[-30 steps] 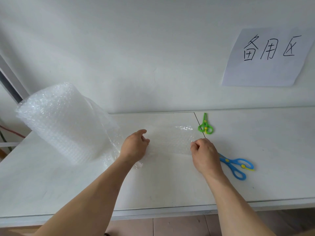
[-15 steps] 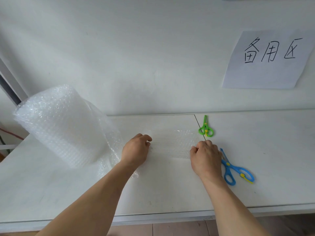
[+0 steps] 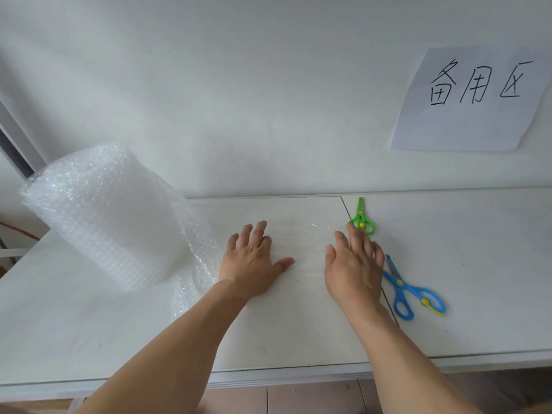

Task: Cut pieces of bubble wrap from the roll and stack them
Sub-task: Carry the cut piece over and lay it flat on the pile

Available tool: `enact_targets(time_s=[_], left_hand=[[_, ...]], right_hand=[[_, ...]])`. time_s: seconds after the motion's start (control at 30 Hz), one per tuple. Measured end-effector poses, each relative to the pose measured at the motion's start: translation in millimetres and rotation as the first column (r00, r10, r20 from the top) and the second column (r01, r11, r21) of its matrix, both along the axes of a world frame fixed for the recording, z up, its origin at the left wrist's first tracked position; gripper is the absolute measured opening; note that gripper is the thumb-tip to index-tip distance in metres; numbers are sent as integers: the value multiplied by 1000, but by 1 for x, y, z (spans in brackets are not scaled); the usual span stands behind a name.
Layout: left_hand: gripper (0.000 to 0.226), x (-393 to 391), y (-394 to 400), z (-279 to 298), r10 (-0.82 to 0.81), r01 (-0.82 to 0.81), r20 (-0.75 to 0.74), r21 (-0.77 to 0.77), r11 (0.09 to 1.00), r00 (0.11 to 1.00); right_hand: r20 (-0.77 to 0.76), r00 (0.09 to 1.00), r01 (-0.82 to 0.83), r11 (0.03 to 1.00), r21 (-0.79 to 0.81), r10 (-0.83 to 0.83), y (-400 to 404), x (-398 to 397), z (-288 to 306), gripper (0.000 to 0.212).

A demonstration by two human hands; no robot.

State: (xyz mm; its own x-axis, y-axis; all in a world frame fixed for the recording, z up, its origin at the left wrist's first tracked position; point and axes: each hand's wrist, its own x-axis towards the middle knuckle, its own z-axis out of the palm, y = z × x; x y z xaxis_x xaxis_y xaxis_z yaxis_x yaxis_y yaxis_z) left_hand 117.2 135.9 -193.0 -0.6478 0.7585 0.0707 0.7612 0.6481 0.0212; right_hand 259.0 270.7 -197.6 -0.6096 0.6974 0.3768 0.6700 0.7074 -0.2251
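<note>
The bubble wrap roll (image 3: 101, 213) is stood at the far left of the white bench (image 3: 478, 279), close to the wall, and a loose sheet (image 3: 301, 243) is drawn out from it to the right across the bench top. The sheet is held flat by both hands. The left hand (image 3: 252, 261) is laid palm down on the sheet's left part, fingers straight and spread, thumb stretched to the right. The right hand (image 3: 354, 270) is pressed flat on the sheet's right end, fingers extended toward the wall. Green scissors (image 3: 362, 218) are seen just beyond the right fingertips, near the seam in the bench. Blue scissors (image 3: 410, 289) are laid just right of the right hand. A paper sign (image 3: 475, 100) with handwritten characters is fixed to the wall at the far right.
</note>
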Motion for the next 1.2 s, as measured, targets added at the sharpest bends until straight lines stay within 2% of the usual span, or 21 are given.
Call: enact_targets(time_s=[0.07,0.17,0.37,0.47,0.57,0.63,0.7,0.8,0.87,0.97,1.13,1.2], left_hand=[[77,-3,0,-3,-9,14,85,-59,998,996],[74,-4,0,-4,-2,21,145,-128,991,989],[72,-3,2,-1,29,-1,195,-143,990,980],[67,1,2,2,51,-51,196,-2,999,979],[62,3,-1,7,153,-168,96,165,972,984],[63,3,-5,13,253,-258,57,133,957,966],[66,3,-7,18,296,-299,54,64,952,954],[60,3,-3,27,336,-347,185,32,937,924],[46,1,-2,32,366,-405,338,49,913,867],[44,-1,-2,37,358,-474,526,101,875,772],[35,-1,-3,36,344,-578,697,122,807,628],[32,2,-5,33,327,-604,723,155,781,609]], right_hand=[[151,984,-78,992,-101,93,-3,-3,3,56],[298,944,-54,960,-275,138,0,-4,4,71],[416,896,-3,937,-350,158,-1,-5,8,70],[348,932,16,949,-314,99,-6,-5,12,71],[225,973,88,988,-124,-58,-13,4,23,69],[238,963,152,983,-99,-125,-13,12,29,63],[295,945,192,970,-149,-141,-14,17,32,65],[280,948,226,942,-249,-153,-17,18,34,69],[248,957,231,918,-322,-153,-17,16,36,66],[192,968,235,854,-464,-162,-16,13,38,60],[126,972,235,776,-586,-199,-17,10,40,29],[68,973,213,749,-628,-220,-18,12,37,19]])
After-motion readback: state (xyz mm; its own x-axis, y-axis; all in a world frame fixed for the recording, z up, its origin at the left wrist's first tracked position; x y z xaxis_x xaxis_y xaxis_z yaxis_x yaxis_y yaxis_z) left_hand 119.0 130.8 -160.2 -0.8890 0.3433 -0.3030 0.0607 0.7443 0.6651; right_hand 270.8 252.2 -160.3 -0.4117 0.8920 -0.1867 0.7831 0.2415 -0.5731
